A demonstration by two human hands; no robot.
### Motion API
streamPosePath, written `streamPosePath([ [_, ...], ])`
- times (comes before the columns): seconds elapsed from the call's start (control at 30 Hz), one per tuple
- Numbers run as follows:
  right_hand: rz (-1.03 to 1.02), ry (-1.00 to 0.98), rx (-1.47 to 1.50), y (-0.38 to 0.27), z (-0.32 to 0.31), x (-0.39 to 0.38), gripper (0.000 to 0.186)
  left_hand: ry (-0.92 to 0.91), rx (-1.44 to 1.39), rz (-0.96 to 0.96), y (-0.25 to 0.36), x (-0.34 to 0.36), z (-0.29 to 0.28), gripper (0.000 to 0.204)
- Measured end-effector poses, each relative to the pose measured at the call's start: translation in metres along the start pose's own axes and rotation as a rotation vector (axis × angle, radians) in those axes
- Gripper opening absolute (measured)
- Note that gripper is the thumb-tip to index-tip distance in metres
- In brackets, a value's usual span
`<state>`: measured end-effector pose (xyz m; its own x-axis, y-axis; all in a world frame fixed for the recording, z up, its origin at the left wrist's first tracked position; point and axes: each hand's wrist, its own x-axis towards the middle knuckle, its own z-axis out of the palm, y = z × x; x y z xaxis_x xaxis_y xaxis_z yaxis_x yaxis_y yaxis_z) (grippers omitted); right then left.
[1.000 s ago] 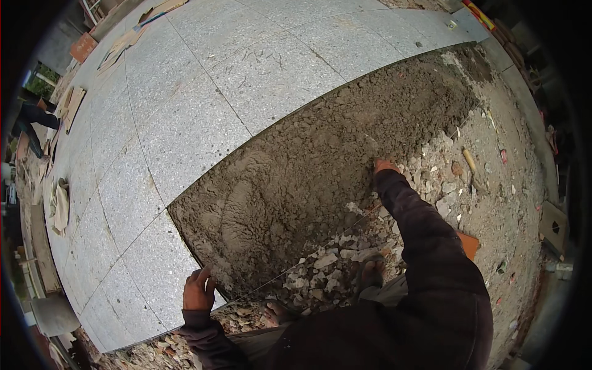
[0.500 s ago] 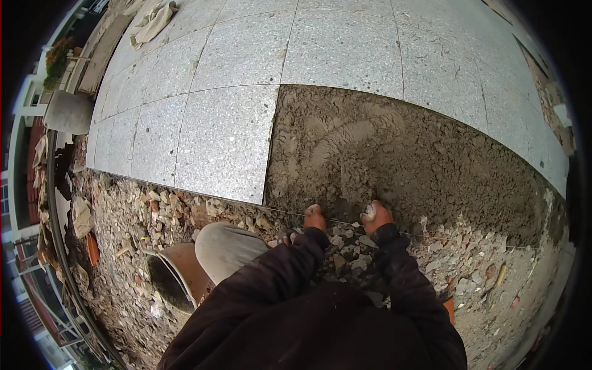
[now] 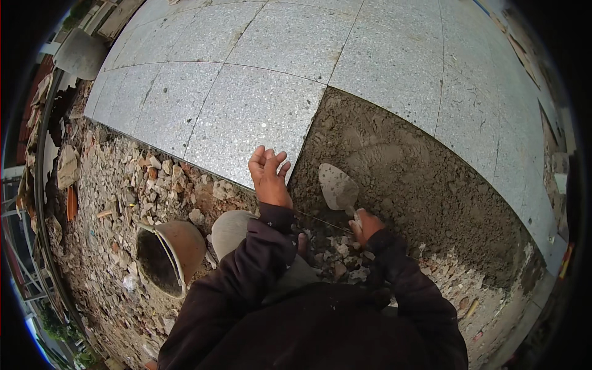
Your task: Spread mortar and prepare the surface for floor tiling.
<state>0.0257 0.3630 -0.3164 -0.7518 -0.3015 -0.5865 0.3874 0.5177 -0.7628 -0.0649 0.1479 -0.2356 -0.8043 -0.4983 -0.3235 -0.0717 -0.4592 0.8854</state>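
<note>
One trowel is gripped by its handle in the one right hand, at the near edge of the mortar bed; blade is extended forward-left of the fist, over the bed. The one left hand is held with fingers spread, half-curled, just left of the bed; one bucket is seen farther left.

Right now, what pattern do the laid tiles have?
The tiles are speckled pale grey, best seen in the head view.

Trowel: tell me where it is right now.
In the head view, the trowel is just right of centre, gripped in the right hand, its blade seen against the mortar, to the right of the left hand.
</note>
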Motion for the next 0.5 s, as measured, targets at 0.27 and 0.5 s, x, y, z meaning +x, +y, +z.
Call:
streamPosePath([
  [0.27,0.092,-0.119,-1.381,-0.050,-0.049,0.078,0.025,-0.127,-0.327,-0.071,0.049,0.036,0.022,0.036],
  [0.5,0.270,0.140,-1.392,-0.065,-0.110,0.162,0.020,-0.188,-0.332,-0.043,0.065,0.045,0.004,0.040],
])
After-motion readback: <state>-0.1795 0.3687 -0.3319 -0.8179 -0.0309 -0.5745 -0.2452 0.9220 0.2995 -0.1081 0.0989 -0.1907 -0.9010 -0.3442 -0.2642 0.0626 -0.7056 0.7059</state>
